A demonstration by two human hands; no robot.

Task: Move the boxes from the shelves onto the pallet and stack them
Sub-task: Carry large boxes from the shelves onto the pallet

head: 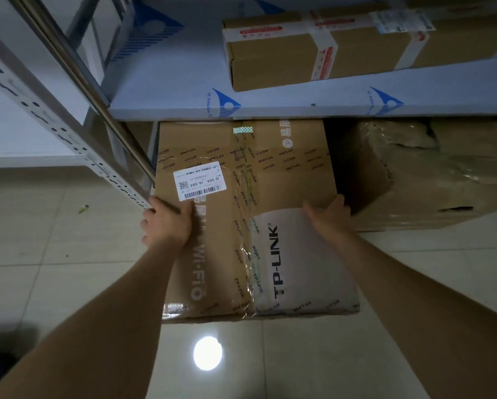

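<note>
The floor of large pale glossy tiles carries a round bright reflection of a lamp and a small green scrap. A grey perforated metal shelf upright slants across the left, and the light is dim.
</note>
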